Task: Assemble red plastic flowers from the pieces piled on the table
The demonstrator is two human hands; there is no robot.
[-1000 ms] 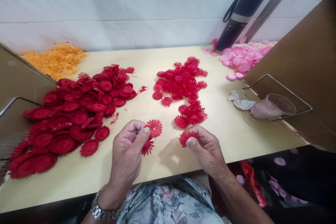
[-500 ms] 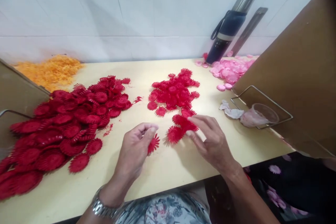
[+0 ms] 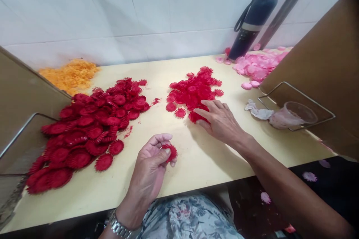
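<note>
Pinched between the thumb and fingers of my left hand [image 3: 154,162] is a red flower-shaped petal disc [image 3: 170,152] with a fringed edge. It is held just above the table, in front of me. My right hand [image 3: 220,119] reaches over several red discs [image 3: 196,116] at the near side of a smaller red pile [image 3: 193,89]. Its fingers are spread and rest on or just over those discs, partly hiding them. To the left lies a larger heap of darker red fringed discs [image 3: 89,127], apart from both hands.
Orange petals [image 3: 73,74] lie at the back left and pink discs [image 3: 258,65] at the back right. A dark flask [image 3: 252,22] leans on the tiled wall. Brown boards [image 3: 316,52] flank the table. A wire holder with a plastic cup [image 3: 300,114] stands beside crumpled tissue [image 3: 256,111].
My left hand now shows its disc raised and face-up in the pinch. My right hand and the discs under it have shifted away from me, up against the smaller pile. The view has moved slightly.
</note>
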